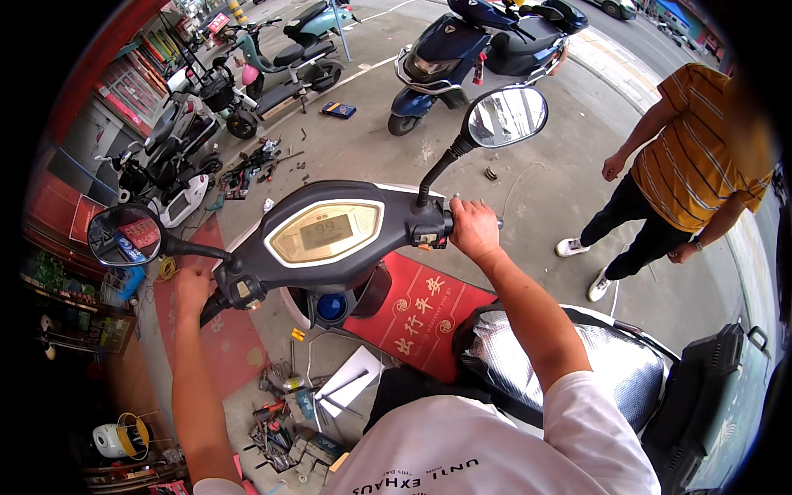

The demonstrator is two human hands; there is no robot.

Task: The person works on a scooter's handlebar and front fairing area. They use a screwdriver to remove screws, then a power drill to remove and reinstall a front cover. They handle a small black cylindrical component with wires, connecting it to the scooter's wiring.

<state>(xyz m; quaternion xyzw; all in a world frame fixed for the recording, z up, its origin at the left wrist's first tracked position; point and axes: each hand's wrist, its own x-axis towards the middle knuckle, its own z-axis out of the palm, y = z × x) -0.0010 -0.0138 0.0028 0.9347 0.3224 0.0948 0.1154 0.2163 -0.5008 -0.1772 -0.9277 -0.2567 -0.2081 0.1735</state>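
Note:
I am at the handlebars of an electric scooter, over its dark front cowl (338, 194) with a gold-rimmed display (326, 233). My right hand (475, 231) is closed around the right handlebar grip (448, 223), whose end sticks out beyond it. On the other side my left hand (194, 290) is closed at the left handlebar grip (213, 308); its fingers are partly hidden, so whether they also hold the brake lever I cannot tell. Mirrors rise on both sides, a left mirror (125, 234) and a right mirror (508, 116). Below lies a red floor mat (412, 309).
Tools (289, 421) and a white sheet (351, 379) lie on the ground to the left. More parts (247, 169) are strewn ahead. A dark blue scooter (445, 62) stands in front. A person in a striped yellow shirt (693, 148) stands at right. Silver covering (569, 355) wraps the seat.

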